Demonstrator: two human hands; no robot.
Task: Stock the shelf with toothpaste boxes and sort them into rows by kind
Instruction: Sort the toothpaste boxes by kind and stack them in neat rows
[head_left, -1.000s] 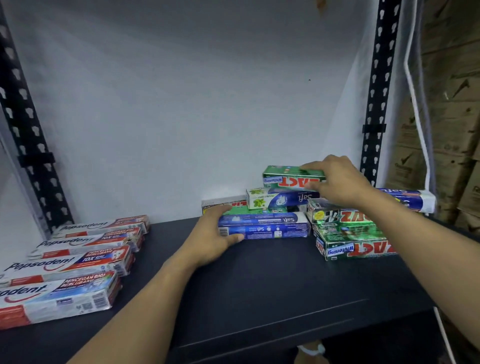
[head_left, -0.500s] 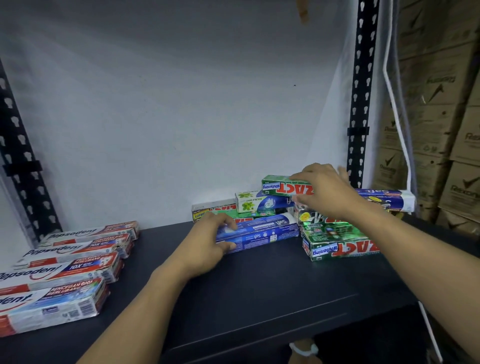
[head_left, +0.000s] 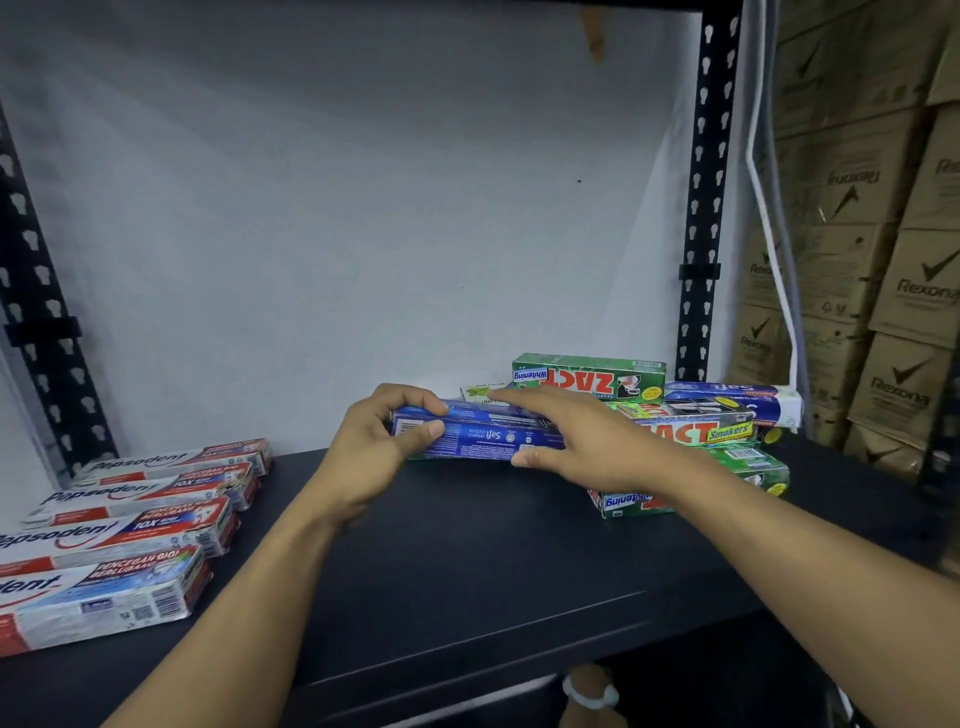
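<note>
A blue Safi toothpaste box is lifted slightly above the black shelf at the middle back. My left hand grips its left end, thumb in front and fingers over the top. My right hand holds its right part, fingers stretched along the top and thumb under the front edge. Behind and to the right lies a loose pile of green Zact boxes, a Zact Smokers box and another Safi box. A row of red-and-white Pepsodent boxes lies at the left.
Black perforated uprights stand at both sides of the shelf, with a white wall behind. Brown Rexona cartons are stacked at the right, beyond a white cable. A green Zact Whitening box lies near the front of the pile.
My left hand has pulled the blue Safi box out of the pile and lifted it. My right hand left the top Zact box and came down onto the blue box.
</note>
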